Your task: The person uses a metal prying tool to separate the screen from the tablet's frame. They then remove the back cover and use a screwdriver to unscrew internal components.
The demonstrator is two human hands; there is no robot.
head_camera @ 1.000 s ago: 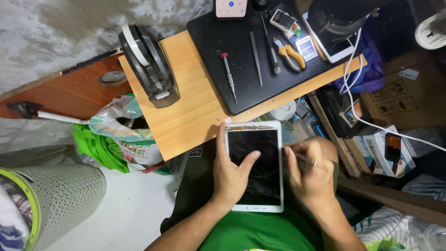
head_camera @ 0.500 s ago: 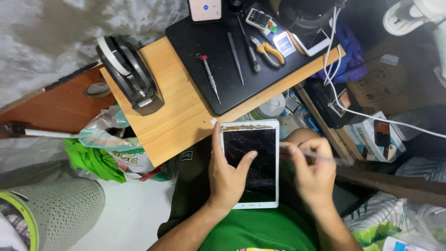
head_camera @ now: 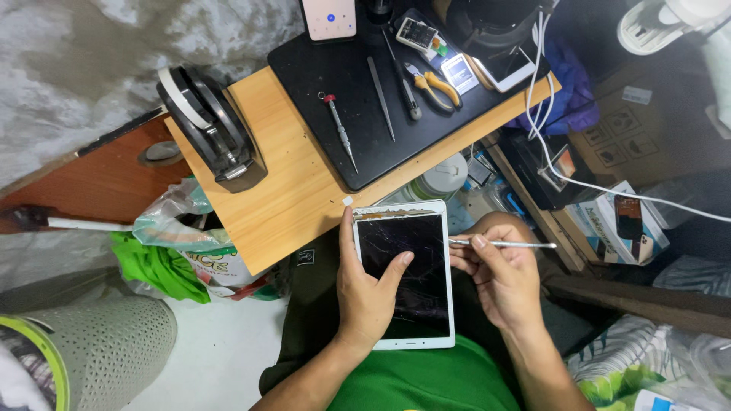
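A white tablet [head_camera: 415, 304] with a cracked dark screen rests on my lap, below the edge of the wooden table [head_camera: 289, 198]. My left hand [head_camera: 369, 293] grips the tablet's left side, thumb along the edge and fingers pressed on the glass. My right hand [head_camera: 499, 278] holds a thin metal pry tool [head_camera: 506, 244] pointing left, its tip at the tablet's upper right edge.
A black mat [head_camera: 358, 114] on the table carries a screwdriver [head_camera: 339, 131], tweezers [head_camera: 381, 97], yellow-handled pliers [head_camera: 434, 85] and small devices. A black stand [head_camera: 217, 137] sits on the table's left. White cables [head_camera: 548, 144] hang at right. Boxes and bags crowd the floor.
The view has shifted slightly. My right hand has drawn the metal tool up to the tablet's upper right edge. My left hand keeps its grip on the tablet.
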